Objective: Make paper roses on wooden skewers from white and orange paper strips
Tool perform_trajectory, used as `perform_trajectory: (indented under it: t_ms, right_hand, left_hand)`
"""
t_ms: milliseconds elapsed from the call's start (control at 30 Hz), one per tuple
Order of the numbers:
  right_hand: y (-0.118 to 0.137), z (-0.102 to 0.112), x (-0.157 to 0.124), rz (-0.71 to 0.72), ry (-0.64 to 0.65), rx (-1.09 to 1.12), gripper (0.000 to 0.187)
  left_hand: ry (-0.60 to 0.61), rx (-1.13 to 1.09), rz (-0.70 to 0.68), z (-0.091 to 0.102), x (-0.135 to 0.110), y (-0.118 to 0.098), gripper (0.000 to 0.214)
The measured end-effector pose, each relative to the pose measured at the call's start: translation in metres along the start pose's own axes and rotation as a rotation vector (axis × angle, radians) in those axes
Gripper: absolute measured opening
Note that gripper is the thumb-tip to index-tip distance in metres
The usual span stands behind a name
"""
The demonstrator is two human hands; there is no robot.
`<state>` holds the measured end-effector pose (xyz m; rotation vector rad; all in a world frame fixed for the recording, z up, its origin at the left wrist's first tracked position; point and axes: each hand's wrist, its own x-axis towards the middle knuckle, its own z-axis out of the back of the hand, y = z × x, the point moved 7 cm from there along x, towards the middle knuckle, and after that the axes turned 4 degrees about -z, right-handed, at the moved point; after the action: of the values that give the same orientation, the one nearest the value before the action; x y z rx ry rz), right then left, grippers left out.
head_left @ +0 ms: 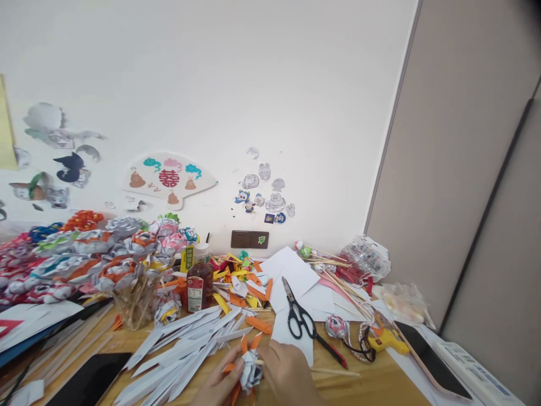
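Observation:
At the bottom centre both my hands close round a small folded paper flower (250, 369), white and grey with orange petals sticking out. My left hand (220, 383) grips it from the left and below. My right hand (289, 375) pinches it from the right, where a thin wooden stick (333, 371) runs out along the wooden table (380, 389). A heap of white folded paper strips (186, 349) lies just left of my hands.
Black-handled scissors (298, 316) lie on white paper behind my hands. A yellow glue gun (386, 340), a phone (426, 358), a red-brown bottle (198, 285), a cup of sticks (135, 304) and a pile of finished paper flowers (84, 254) crowd the table. A dark tablet (91, 378) lies at lower left.

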<state>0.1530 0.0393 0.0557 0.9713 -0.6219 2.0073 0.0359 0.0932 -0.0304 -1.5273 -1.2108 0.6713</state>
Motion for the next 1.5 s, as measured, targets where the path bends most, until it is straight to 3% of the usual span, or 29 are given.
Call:
perform_trajectory:
  t_ms: [200, 400, 633, 767, 1200, 1500]
  right_hand:
    - [-0.002, -0.002, 0.001, -0.041, 0.023, 0.016, 0.047]
    - [-0.022, 0.010, 0.004, -0.298, 0.038, 0.235, 0.038]
    - [-0.043, 0.001, -0.003, -0.458, -0.009, 0.280, 0.036]
    - [-0.038, -0.007, -0.007, -0.456, 0.037, 0.339, 0.031]
    - [-0.022, -0.006, -0.005, -0.359, -0.042, 0.544, 0.025]
    - [-0.024, -0.004, -0.005, -0.343, -0.021, 0.424, 0.020]
  left_hand:
    - [0.018, -0.184, -0.002, -0.008, 0.004, 0.006, 0.041]
    - [0.018, -0.309, 0.043, -0.021, -0.001, 0.001, 0.029]
    - [-0.059, -0.395, 0.132, -0.012, -0.002, -0.002, 0.032]
    - [-0.074, -0.465, 0.101, -0.008, -0.001, -0.008, 0.030]
    - [-0.013, -0.515, 0.049, -0.017, -0.001, -0.010, 0.038]
    - [0.038, -0.479, 0.159, -0.021, -0.002, 0.000, 0.028]
